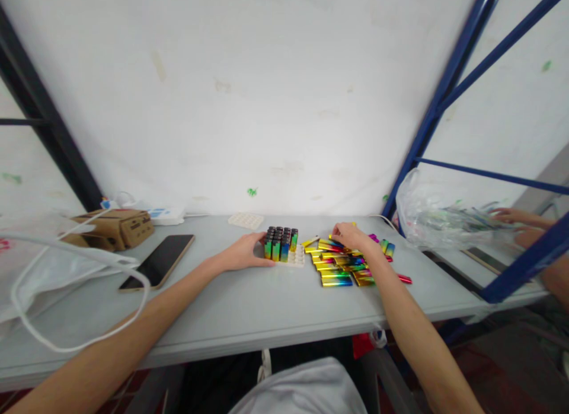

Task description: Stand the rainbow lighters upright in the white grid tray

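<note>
Several shiny rainbow-coloured lighters (279,245), with dark tops, stand upright close together in a white holed tray (297,257). Empty holes show along the tray's right side. My left hand (246,251) is curved around the left of this block, thumb at the front and fingers at the back, holding it. To the right lies a loose pile of metallic lighters (335,280) in gold, red, blue and green. My right hand (349,235) reaches over the back of the pile, fingertips pinched together. A yellow end shows at those fingertips; the rest is hidden.
A phone (160,261), a cardboard box (122,227) and a white cable (40,340) lie to the left. Another white holed tray (246,219) rests near the wall. At right are a blue metal post (422,144), a clear plastic bag (427,215) and another person's hand (511,215).
</note>
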{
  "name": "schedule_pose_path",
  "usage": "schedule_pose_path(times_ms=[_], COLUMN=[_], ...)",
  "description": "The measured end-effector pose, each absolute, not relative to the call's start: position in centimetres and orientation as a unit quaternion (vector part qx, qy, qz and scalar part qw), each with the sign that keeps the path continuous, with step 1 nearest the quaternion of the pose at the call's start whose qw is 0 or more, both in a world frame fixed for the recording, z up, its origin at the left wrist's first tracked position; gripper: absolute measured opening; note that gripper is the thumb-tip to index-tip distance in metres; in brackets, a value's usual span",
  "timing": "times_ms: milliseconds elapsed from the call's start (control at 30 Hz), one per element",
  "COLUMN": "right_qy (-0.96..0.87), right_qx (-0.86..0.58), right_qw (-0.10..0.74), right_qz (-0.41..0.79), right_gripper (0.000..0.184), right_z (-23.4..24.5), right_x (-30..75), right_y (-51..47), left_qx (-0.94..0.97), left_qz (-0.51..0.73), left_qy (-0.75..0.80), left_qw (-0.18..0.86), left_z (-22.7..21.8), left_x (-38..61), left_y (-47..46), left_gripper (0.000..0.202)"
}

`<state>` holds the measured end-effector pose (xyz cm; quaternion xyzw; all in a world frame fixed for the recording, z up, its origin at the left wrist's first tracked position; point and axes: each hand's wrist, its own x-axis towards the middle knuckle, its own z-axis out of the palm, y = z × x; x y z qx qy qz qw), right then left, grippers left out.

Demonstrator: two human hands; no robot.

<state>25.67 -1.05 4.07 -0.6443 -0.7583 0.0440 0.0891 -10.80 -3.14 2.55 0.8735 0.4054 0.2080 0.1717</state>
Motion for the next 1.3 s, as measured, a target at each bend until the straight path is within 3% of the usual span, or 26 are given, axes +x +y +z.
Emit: schedule_pose_path(times_ms=[200,333,533,767,967,1167,1300], right_qy=[-0.740,-0.702,-0.655,-0.720,-0.698,-0.731,-0.711], right_qx=[-0.623,-0.585,-0.460,-0.434,-0.435,-0.505,-0.551], right_qw=[0.248,0.382,0.518,0.450,0.414,0.386,0.395], right_qz=[0.056,0.137,0.301,0.301,0.390,0.248,0.188], right_gripper=[0.023,0.028,0.054,0.051,0.042,0.056,0.050], right_z=[3.4,2.9,3.0,3.1,2.1,1.5,1.5], right_x=[25.2,24.5,22.2,20.0,18.4,17.6,17.5], right_y=[-0.5,0.1,-0.3,-1.3,-2.0,-1.7,-1.8], left_qx=[0.869,0.870,0.870,0.871,0.872,0.872,0.872], left_qz=[0.205,0.205,0.202,0.207,0.209,0.212,0.210], left_qy=[0.415,0.413,0.417,0.406,0.405,0.403,0.406], left_qw=[0.174,0.175,0.169,0.183,0.178,0.177,0.177], left_z=[2.5,2.5,2.4,2.5,2.3,2.4,2.4], left_x=[-10.8,-10.7,-10.8,-10.7,-10.8,-10.8,-10.8], left_y=[-3.1,-3.1,-3.0,-3.1,-2.9,-3.0,-3.0], left_gripper=[0.078,0.076,0.077,0.077,0.075,0.075,0.076])
